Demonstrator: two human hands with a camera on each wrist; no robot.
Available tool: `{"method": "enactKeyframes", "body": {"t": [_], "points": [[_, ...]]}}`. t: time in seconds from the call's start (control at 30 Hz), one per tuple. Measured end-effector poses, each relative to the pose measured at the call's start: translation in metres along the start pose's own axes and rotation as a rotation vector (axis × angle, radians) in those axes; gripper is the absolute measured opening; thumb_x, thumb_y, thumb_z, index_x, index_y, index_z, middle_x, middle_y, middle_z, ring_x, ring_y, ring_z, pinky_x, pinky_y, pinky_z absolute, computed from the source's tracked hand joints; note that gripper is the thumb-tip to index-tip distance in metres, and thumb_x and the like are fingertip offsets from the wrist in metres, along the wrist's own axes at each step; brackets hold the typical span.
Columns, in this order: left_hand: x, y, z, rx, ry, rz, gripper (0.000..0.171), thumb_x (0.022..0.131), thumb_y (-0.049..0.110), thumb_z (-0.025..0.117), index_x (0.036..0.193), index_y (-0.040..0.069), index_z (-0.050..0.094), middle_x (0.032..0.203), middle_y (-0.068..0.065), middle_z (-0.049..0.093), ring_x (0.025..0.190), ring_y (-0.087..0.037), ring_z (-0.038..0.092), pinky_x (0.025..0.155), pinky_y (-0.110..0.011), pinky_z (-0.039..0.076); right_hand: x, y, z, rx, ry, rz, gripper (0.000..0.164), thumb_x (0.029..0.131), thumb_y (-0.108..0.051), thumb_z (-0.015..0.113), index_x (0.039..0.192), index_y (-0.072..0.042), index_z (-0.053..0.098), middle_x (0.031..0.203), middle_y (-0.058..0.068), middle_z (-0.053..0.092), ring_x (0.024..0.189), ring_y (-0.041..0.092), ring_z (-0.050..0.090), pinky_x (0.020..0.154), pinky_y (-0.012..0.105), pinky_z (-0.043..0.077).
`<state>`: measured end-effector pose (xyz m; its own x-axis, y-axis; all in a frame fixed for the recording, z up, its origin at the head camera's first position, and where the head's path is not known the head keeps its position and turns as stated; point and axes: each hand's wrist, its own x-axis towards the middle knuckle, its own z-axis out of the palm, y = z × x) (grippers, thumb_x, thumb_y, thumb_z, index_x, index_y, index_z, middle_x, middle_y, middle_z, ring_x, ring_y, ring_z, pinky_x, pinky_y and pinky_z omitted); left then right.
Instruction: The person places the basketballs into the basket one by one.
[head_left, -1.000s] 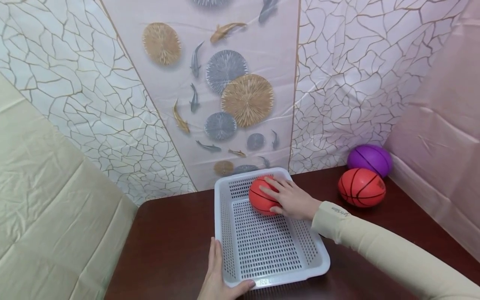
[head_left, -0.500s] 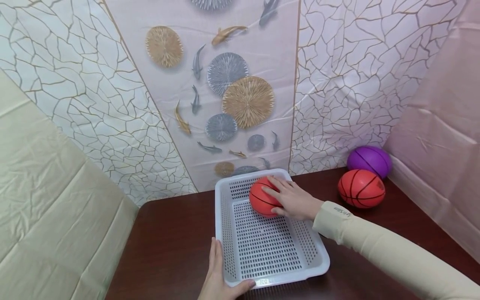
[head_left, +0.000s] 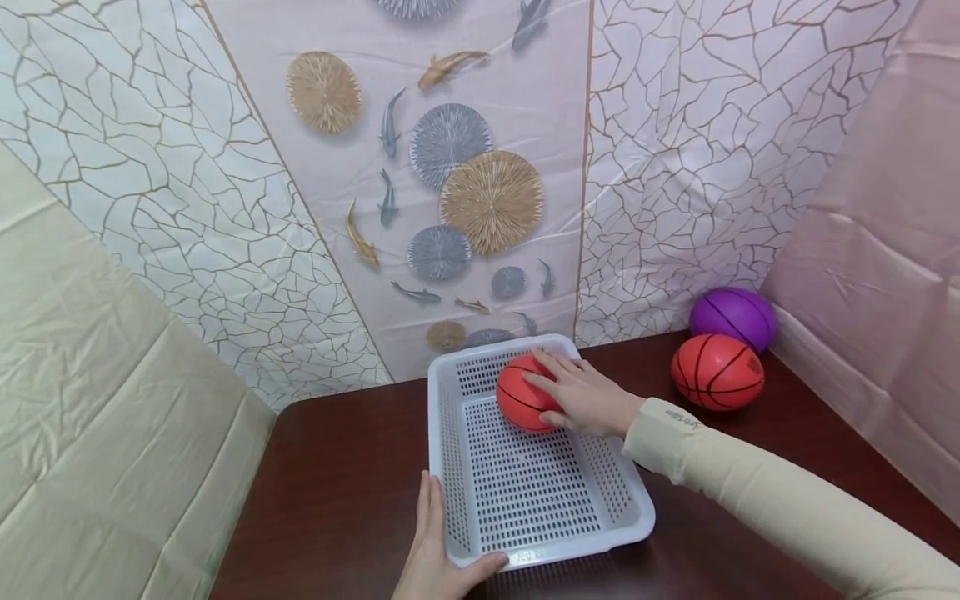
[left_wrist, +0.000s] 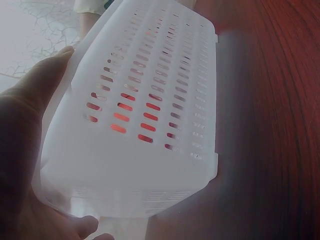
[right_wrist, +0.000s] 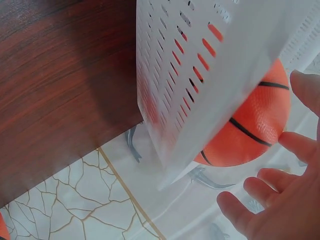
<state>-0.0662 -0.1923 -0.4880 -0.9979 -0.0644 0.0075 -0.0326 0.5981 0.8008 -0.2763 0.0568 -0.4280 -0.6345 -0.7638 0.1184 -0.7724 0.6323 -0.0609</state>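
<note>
A white perforated plastic basket (head_left: 551,552) stands on the dark table, with an orange-red toy basketball (head_left: 517,400) lying in its far part. My right hand (head_left: 588,398) rests on the right side of that ball, its fingers spread and mostly straight. In the right wrist view, the right hand's fingers (right_wrist: 292,146) are close to the ball (right_wrist: 255,125), and a fingertip meets its edge. My left hand (head_left: 442,546) holds the basket's near left corner, thumb on the front rim, fingers along the outer left wall. In the left wrist view, the basket wall (left_wrist: 125,165) hides most of the ball.
Another orange-red basketball (head_left: 717,372) and a purple one (head_left: 732,315) lie at the table's back right, close to the pink side cloth (head_left: 877,308). A patterned cloth (head_left: 480,308) hangs behind the brown table (head_left: 345,483). A pale cloth (head_left: 97,400) slopes along the left.
The view shifts slightly. Both hands, the basket and the balls keep their places relative to one another.
</note>
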Motion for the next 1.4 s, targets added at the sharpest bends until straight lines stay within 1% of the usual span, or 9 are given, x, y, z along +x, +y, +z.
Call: {"method": "enactKeyframes", "body": {"t": [0.17, 0.33, 0.5, 0.7, 0.87, 0.97, 1.07, 1.2, 1.4], "points": [[0.001, -0.001, 0.0, 0.006, 0.003, 0.004, 0.134, 0.064, 0.058, 0.084, 0.155, 0.003, 0.003, 0.161, -0.016, -0.004, 0.139, -0.045, 0.022, 0.103, -0.058, 0.034, 0.002, -0.002, -0.001, -0.004, 0.002, 0.009, 0.074, 0.089, -0.041, 0.069, 0.15, -0.013, 0.039, 0.157, 0.02, 0.021, 0.142, 0.04, 0.022, 0.105, 0.06, 0.031], [0.0, -0.003, 0.001, -0.008, 0.02, 0.025, 0.133, 0.064, 0.054, 0.086, 0.155, 0.0, 0.005, 0.161, -0.017, -0.002, 0.14, -0.046, 0.02, 0.103, -0.058, 0.033, 0.006, -0.004, -0.001, 0.041, -0.012, 0.063, 0.088, 0.084, -0.041, 0.074, 0.153, -0.012, 0.03, 0.156, 0.021, 0.023, 0.141, 0.04, 0.023, 0.105, 0.062, 0.031], [-0.001, -0.002, 0.003, -0.022, 0.004, 0.005, 0.132, 0.065, 0.052, 0.086, 0.156, 0.003, 0.004, 0.162, -0.014, -0.003, 0.139, -0.045, 0.023, 0.102, -0.058, 0.034, 0.006, -0.002, 0.001, 0.049, -0.026, 0.121, 0.098, 0.079, -0.044, 0.079, 0.155, -0.014, 0.025, 0.156, 0.021, 0.022, 0.14, 0.04, 0.023, 0.103, 0.064, 0.031], [-0.002, -0.001, 0.004, -0.013, 0.0, -0.021, 0.132, 0.065, 0.054, 0.086, 0.156, 0.004, 0.004, 0.162, -0.015, -0.003, 0.137, -0.047, 0.025, 0.1, -0.06, 0.036, 0.005, -0.002, 0.002, 0.069, -0.048, 0.11, 0.097, 0.078, -0.046, 0.079, 0.154, -0.012, 0.028, 0.156, 0.021, 0.021, 0.14, 0.04, 0.025, 0.103, 0.066, 0.029], [-0.001, -0.003, 0.004, -0.019, 0.006, 0.006, 0.132, 0.065, 0.053, 0.086, 0.156, 0.006, 0.003, 0.162, -0.011, -0.004, 0.139, -0.044, 0.022, 0.102, -0.058, 0.035, 0.005, -0.001, 0.001, 0.051, -0.026, 0.111, 0.097, 0.077, -0.047, 0.079, 0.153, -0.011, 0.03, 0.155, 0.019, 0.025, 0.138, 0.038, 0.027, 0.103, 0.064, 0.031], [-0.001, -0.004, 0.004, -0.015, 0.006, 0.012, 0.132, 0.065, 0.054, 0.085, 0.156, 0.006, 0.003, 0.162, -0.012, -0.004, 0.139, -0.044, 0.022, 0.101, -0.058, 0.035, 0.004, 0.001, -0.001, 0.068, -0.014, 0.118, 0.096, 0.078, -0.048, 0.078, 0.152, -0.012, 0.031, 0.154, 0.019, 0.028, 0.138, 0.037, 0.027, 0.103, 0.063, 0.03], [-0.001, -0.005, 0.004, -0.011, 0.005, 0.004, 0.133, 0.065, 0.054, 0.085, 0.156, 0.005, 0.003, 0.162, -0.012, -0.004, 0.139, -0.044, 0.022, 0.101, -0.058, 0.036, 0.0, 0.004, -0.004, 0.086, 0.013, 0.14, 0.095, 0.08, -0.053, 0.074, 0.153, -0.012, 0.029, 0.153, 0.02, 0.029, 0.139, 0.037, 0.027, 0.104, 0.065, 0.028], [-0.001, -0.004, 0.003, -0.005, 0.008, -0.004, 0.133, 0.064, 0.055, 0.085, 0.156, 0.004, 0.004, 0.162, -0.011, -0.003, 0.139, -0.043, 0.023, 0.101, -0.058, 0.036, -0.009, 0.014, -0.014, 0.116, 0.084, 0.194, 0.093, 0.083, -0.061, 0.065, 0.153, -0.012, 0.028, 0.154, 0.02, 0.027, 0.139, 0.04, 0.026, 0.105, 0.065, 0.025], [-0.001, -0.001, 0.002, -0.001, 0.015, -0.006, 0.133, 0.064, 0.054, 0.086, 0.156, 0.003, 0.004, 0.162, -0.013, -0.004, 0.14, -0.044, 0.021, 0.102, -0.059, 0.034, -0.029, 0.04, -0.032, 0.167, 0.203, 0.328, 0.093, 0.083, -0.067, 0.061, 0.152, -0.013, 0.028, 0.153, 0.021, 0.027, 0.138, 0.043, 0.025, 0.103, 0.068, 0.021]]}}
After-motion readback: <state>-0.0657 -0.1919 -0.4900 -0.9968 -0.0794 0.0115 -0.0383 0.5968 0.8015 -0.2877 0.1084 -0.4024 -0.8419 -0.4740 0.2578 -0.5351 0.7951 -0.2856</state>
